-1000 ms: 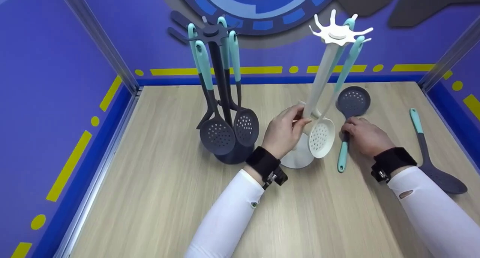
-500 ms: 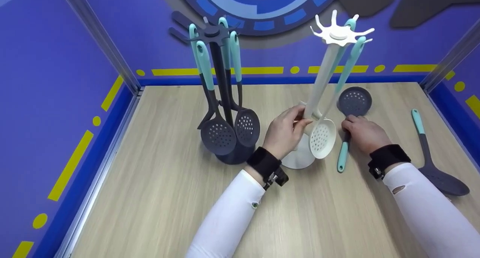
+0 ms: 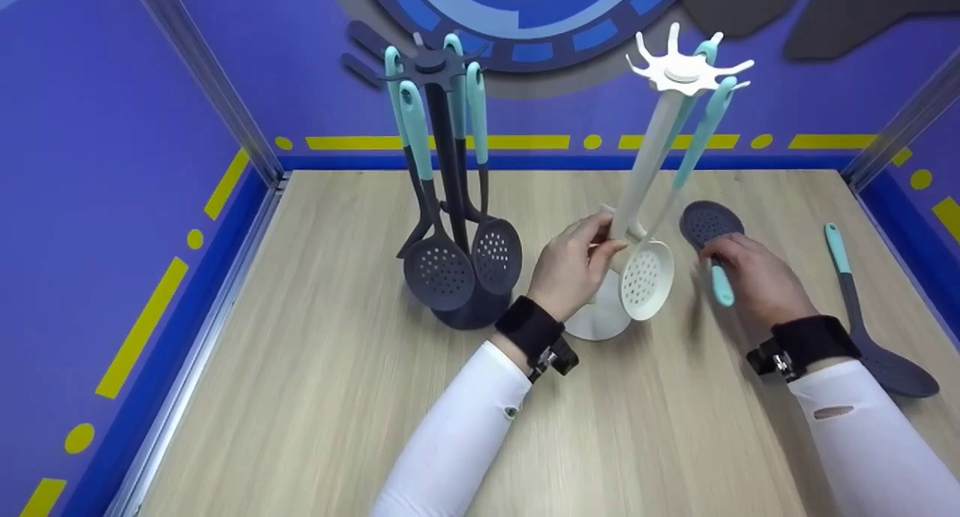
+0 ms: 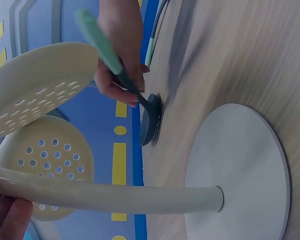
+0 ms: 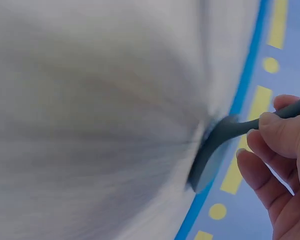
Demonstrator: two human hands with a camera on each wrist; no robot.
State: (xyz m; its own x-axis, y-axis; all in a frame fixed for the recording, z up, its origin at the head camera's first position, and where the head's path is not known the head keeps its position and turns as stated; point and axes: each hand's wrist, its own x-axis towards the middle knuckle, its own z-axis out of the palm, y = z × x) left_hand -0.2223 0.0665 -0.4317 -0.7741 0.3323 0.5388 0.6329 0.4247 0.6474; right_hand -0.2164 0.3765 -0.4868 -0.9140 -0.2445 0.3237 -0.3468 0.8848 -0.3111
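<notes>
My left hand (image 3: 570, 266) grips the pole of a white utensil stand (image 3: 651, 160), whose round base (image 4: 240, 165) is on the table. Two white skimmers with turquoise handles hang from its prongs; the nearer skimmer (image 3: 647, 281) is right beside my fingertips, and the farther skimmer (image 4: 60, 155) shows in the left wrist view. To the right of the stand, my right hand (image 3: 765, 281) pinches a dark grey skimmer (image 3: 711, 220) by its shaft between thumb and fingers. Its turquoise handle end is tilted up, while the perforated head is low, close to the tabletop.
On the left stands a dark utensil stand (image 3: 442, 138) hung with several dark utensils, among them two perforated skimmers. At the right a dark broad-headed utensil (image 3: 892, 363) with a turquoise handle lies on the table. Blue walls (image 3: 150, 127) enclose the table's back and sides.
The dark skimmer, lying flat before, now has its handle end lifted, and its head sits nearer to me. My right hand has shifted slightly right; the left stays on the pole.
</notes>
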